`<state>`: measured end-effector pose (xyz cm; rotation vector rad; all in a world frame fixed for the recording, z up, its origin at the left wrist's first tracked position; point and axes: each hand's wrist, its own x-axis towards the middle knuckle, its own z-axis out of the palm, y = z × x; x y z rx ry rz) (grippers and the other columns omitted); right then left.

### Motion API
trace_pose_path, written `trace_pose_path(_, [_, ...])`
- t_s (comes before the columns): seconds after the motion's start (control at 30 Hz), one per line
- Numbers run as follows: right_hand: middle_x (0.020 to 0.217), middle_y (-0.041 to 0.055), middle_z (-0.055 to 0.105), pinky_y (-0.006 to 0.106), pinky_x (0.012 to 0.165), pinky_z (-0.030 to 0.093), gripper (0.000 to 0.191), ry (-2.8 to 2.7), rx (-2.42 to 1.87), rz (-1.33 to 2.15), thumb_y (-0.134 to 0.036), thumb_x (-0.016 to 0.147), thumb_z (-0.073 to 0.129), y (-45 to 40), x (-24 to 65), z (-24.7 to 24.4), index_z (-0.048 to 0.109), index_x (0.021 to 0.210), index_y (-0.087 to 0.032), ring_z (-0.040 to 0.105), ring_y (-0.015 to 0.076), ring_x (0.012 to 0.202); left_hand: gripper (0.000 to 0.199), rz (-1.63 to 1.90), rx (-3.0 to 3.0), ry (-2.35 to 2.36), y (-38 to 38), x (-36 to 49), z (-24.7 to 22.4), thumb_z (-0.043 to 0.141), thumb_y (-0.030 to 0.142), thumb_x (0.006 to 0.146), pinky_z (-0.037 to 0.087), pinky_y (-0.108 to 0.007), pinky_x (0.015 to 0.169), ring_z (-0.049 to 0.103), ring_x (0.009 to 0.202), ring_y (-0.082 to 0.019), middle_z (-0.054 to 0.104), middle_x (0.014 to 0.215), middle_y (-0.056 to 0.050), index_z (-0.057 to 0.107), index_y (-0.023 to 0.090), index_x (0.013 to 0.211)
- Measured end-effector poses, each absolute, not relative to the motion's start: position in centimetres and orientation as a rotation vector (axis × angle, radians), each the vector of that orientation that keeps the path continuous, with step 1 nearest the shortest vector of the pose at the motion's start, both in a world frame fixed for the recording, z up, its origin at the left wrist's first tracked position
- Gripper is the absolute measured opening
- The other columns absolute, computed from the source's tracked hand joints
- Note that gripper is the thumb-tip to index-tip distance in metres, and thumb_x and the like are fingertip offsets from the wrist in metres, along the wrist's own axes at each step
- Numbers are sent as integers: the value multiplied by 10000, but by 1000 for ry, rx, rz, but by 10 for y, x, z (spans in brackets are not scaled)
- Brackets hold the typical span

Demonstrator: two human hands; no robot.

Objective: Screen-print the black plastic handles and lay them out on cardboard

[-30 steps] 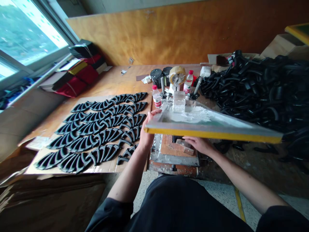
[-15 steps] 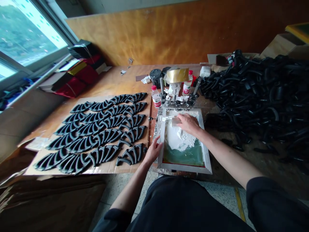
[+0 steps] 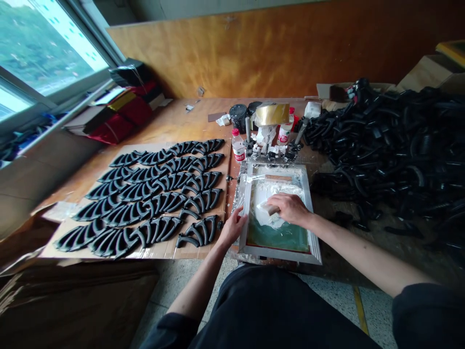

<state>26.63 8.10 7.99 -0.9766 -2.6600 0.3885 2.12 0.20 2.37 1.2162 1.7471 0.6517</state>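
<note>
**Screen Frame and Ink: Condition at Bench**

A rectangular metal screen-printing frame [image 3: 279, 254] is laid flat, its far edge secured in a row of hinge clamps [image 3: 271, 156]. Thick white ink [image 3: 279, 191] is spread over the upper part of the green mesh [image 3: 278, 240], and the lower part is left uncovered. A small pale scraper [image 3: 267, 209] is gripped by the right hand [image 3: 290, 209] and is pressed into the ink. The left bar of the frame is touched by the fingertips of the left hand [image 3: 234, 228].
</note>
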Motion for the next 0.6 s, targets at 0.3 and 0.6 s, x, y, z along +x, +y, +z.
trace_pose_path(0.3, [1005,0,723,267,736,494,263,-2582,-1070,472,-195,830,645,78,265,87,684,1077,-276,671,175,864,588,702,1132,1671,1,22,39,542,503,841,391,-209,534,492,551,-102,568,668,27,525,198,1344])
trace_pose_path(0.6, [1005,73,676,344,753,497,516,-1935,-1480,218,-403,873,580,175,316,139,523,1351,-217,617,188,767,657,976,930,1373,14,19,127,404,701,853,334,-218,456,449,487,-105,540,607,10,621,195,1212])
